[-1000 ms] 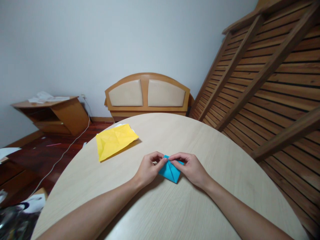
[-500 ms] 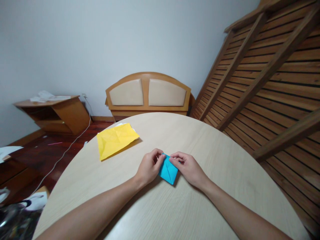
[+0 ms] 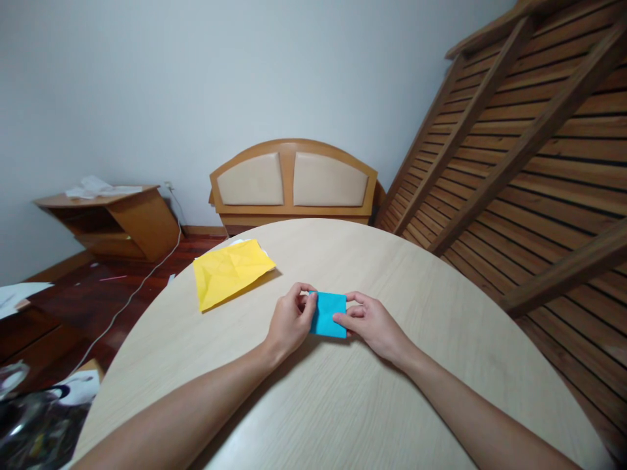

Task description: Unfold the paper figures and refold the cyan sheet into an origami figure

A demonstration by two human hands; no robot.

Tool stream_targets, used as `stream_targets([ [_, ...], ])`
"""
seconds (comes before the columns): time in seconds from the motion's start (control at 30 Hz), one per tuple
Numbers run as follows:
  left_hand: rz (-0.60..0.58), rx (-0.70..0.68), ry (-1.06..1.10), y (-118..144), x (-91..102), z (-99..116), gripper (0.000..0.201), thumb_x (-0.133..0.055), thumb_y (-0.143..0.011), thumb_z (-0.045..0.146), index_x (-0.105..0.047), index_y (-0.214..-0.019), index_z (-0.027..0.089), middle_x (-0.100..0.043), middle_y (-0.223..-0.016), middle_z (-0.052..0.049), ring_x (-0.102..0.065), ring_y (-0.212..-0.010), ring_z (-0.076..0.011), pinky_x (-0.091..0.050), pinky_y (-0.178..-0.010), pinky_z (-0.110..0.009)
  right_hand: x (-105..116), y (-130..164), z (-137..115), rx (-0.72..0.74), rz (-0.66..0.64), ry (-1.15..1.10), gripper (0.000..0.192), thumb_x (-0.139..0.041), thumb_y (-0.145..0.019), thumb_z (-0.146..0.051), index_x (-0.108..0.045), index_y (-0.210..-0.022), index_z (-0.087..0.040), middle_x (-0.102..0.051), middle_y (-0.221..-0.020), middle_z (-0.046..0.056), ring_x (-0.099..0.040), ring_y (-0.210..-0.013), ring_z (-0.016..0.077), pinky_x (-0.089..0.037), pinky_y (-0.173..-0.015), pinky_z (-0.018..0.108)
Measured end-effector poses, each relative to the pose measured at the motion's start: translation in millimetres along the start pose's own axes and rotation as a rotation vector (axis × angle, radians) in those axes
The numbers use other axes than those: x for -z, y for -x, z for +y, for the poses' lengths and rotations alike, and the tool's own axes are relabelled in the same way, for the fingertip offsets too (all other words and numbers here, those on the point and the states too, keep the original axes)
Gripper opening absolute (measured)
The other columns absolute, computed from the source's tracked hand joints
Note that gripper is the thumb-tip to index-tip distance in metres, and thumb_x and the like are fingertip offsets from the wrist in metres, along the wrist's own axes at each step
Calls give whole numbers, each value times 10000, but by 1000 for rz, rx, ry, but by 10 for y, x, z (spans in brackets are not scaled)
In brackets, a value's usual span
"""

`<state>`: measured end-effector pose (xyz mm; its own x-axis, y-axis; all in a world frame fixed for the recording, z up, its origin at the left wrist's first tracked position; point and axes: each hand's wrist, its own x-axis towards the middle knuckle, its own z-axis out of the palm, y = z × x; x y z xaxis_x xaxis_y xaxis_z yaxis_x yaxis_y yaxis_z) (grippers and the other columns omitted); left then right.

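Note:
A small folded blue paper [image 3: 328, 314] is held between both hands, a little above the table [image 3: 382, 418]. My left hand [image 3: 292, 318] pinches its left edge, thumb on the near face. On the other side, my right hand [image 3: 369, 324] grips the right edge with the thumb across the front; its other fingers are partly behind the paper. The face toward me looks flat and nearly square. Left of the hands, a creased yellow sheet [image 3: 230, 274] lies on the table, with some white paper showing under its far edge.
Beyond the round table's far edge stands a wooden headboard [image 3: 294, 176] with cream panels. Slatted wood [image 3: 490, 170] leans along the right. At the left are a low cabinet [image 3: 142, 222], a white cable [image 3: 142, 287] on the floor and a clear plastic bag [image 3: 39, 431].
The blue paper has turned from a tilted, diamond-like position to level, and its diagonal crease no longer shows. Both hands still hold it. The view has shifted slightly.

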<state>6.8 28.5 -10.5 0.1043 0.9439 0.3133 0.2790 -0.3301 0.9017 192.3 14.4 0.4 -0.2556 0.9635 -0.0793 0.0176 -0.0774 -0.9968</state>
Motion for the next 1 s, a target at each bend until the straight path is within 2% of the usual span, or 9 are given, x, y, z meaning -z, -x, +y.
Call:
stream_targets([
  [0.17, 46, 55, 67, -19, -12, -10, 277, -527, -926, 460, -547, -941, 184, -456, -523, 73, -399, -458, -112, -256, -434, -206, 35, -19, 3, -29, 35, -74, 537, -844, -653, -488, -600, -1014, -174, -705, -754, 4, -672, -693, 163, -530, -664, 307],
  [0.27, 54, 106, 118, -34, -23, -11, 292, -550, -900, 480, -532, -898, 189, -462, -520, 75, -407, -450, -107, -266, -422, -195, 67, -26, 4, -49, 41, -66, 531, -876, -613, -454, -618, -970, -159, -680, -693, -17, -632, -617, 127, -516, -626, 280],
  [0.37, 37, 137, 151, -47, -14, 6, 326, -576, -867, 505, -535, -845, 182, -462, -516, 72, -424, -450, -102, -274, -426, -193, 100, -36, 9, -42, 43, -48, 527, -879, -610, -440, -624, -972, -154, -660, -659, -31, -598, -577, 110, -495, -590, 263],
  [0.57, -5, 145, 159, -62, 16, 33, 314, -602, -835, 474, -565, -809, 163, -512, -582, 40, -476, -520, -108, -339, -480, -205, 148, -48, 30, -13, 11, -39, 516, -875, -619, -425, -617, -981, -162, -623, -657, -42, -604, -603, 126, -516, -616, 285],
  [0.63, -26, 154, 178, -74, 12, 18, 317, -595, -840, 475, -580, -833, 159, -511, -585, 42, -480, -522, -112, -347, -480, -211, 159, -31, 29, -16, -16, -14, 537, -850, -665, -406, -601, -1074, -165, -612, -678, -44, -607, -606, 130, -519, -598, 282],
  [0.7, -31, 143, 180, -89, 7, -6, 303, -598, -842, 456, -598, -849, 153, -534, -602, 32, -496, -541, -118, -365, -495, -217, 168, -1, 15, 26, -35, 46, 583, -790, -750, -374, -545, -1242, -183, -633, -766, -23, -623, -642, 134, -534, -616, 289],
  [0.8, -34, 127, 141, -101, 4, -45, 243, -609, -841, 389, -626, -849, 147, -611, -664, -3, -542, -599, -134, -402, -537, -227, 191, 54, -34, 188, -48, 237, 521, -673, -861, -298, -514, -1353, -227, -672, -1054, 66, -668, -855, 162, -565, -803, 351],
  [0.9, -79, 120, 86, -89, -1, -88, 205, -597, -855, 345, -651, -864, 147, -652, -701, -26, -572, -628, -150, -415, -545, -234, 229, 98, -101, 342, -136, 432, 386, -622, -886, -236, -628, -1272, -247, -604, -1319, 112, -620, -1143, 222, -527, -962, 407],
  [1.0, -143, 72, 2, -70, -13, -132, 199, -580, -881, 328, -668, -890, 150, -691, -764, -51, -613, -679, -170, -442, -579, -248, 268, 103, -130, 445, -229, 571, 260, -648, -874, -225, -735, -1117, -258, -568, -1393, 99, -572, -1240, 257, -492, -1018, 429],
])
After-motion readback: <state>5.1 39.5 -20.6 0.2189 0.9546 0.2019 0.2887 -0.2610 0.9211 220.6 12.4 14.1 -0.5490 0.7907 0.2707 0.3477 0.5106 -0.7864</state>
